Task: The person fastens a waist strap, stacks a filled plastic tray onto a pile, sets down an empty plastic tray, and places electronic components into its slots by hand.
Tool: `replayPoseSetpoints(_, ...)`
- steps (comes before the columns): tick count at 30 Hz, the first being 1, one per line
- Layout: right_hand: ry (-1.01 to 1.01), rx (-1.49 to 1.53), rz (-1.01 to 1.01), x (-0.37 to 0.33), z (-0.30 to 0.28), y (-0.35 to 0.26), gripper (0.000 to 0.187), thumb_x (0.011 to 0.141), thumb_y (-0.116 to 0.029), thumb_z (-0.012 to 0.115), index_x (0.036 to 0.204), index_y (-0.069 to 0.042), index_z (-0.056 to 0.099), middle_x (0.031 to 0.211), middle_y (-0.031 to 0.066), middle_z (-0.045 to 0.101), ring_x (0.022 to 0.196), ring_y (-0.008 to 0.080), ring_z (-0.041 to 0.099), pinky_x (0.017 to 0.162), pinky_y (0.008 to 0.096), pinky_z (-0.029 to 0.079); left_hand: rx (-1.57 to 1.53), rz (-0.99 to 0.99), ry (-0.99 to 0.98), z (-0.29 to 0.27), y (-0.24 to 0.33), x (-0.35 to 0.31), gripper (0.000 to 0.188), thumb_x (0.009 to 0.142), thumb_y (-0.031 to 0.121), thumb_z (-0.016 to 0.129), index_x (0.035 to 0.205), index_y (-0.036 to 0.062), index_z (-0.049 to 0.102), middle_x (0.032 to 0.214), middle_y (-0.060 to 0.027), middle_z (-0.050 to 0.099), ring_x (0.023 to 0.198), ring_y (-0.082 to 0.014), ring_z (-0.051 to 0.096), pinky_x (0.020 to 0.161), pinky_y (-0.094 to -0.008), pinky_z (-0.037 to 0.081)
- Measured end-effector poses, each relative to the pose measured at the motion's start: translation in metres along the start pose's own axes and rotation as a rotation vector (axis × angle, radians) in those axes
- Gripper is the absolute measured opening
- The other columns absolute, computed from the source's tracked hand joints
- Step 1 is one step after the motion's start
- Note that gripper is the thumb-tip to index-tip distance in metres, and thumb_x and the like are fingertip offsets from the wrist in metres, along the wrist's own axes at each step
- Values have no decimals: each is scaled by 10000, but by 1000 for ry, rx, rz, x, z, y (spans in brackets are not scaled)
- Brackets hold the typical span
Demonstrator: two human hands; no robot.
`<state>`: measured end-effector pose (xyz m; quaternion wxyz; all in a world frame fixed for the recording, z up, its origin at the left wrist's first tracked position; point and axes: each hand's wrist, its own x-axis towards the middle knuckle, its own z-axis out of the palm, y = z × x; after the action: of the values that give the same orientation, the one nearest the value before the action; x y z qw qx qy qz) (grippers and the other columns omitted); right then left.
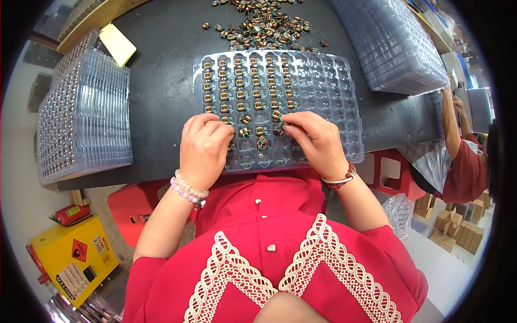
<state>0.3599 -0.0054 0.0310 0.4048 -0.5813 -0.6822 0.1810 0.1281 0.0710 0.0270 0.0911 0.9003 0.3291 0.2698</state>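
The right hand (315, 134) pinches a small coil (277, 116) over the clear tray (319, 89), I can't tell if the left hand (205, 142) holds one, and a finger's bump could scatter the loose coils (262, 142).

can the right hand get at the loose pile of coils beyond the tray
Likely yes: the right hand is over the tray, and nothing tall appears to stand between it and the pile of coils.

Stacked clear trays (396, 48), heaped coils (264, 29) and a co-worker (464, 172) show an assembly workshop.
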Motion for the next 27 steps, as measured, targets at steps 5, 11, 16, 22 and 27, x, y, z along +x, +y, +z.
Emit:
replayPoseSetpoints(5, -42, -108, -159, 25, 20, 1, 111, 808, -59, 688, 914, -41, 663, 849, 90, 675, 783, 262, 662, 668, 329, 528, -190, -126, -10, 6, -7, -8, 119, 753, 40, 686, 868, 61, 668, 884, -50, 657, 943, -271, 597, 864, -398, 446)
replayPoseSetpoints(11, -118, -433, -354, 28, 28, -2, 175, 752, -57, 614, 922, -46, 654, 962, 66, 683, 907, 223, 659, 747, 327, 547, 52, -56, 95, 12, 6, -10, 131, 727, 63, 683, 848, 79, 635, 865, -31, 637, 939, -249, 599, 856, -407, 463)
replayPoseSetpoints(16, -162, -498, -389, 15, 24, -6, 241, 774, -58, 594, 1006, -41, 658, 1071, 86, 678, 1024, 251, 634, 867, 362, 532, 2, -19, 57, 11, 7, -14, 124, 738, 63, 681, 855, 76, 642, 927, -51, 641, 980, -258, 597, 889, -413, 455)
replayPoseSetpoints(22, 10, -312, -164, 23, 8, 0, 197, 808, -70, 670, 1003, -45, 666, 1053, 79, 663, 959, 273, 611, 810, 385, 511, -133, -133, 27, 12, 2, 2, 141, 764, 104, 703, 895, 65, 671, 1007, -65, 631, 1009, -273, 576, 895, -420, 443)
replayPoseSetpoints(27, -85, -403, -173, 20, 14, 5, 137, 791, -77, 683, 924, -43, 670, 953, 60, 650, 864, 259, 597, 765, 355, 502, -6, -87, 0, 25, 2, 22, 205, 750, 83, 713, 952, 66, 684, 995, -51, 621, 1048, -271, 542, 882, -405, 428)
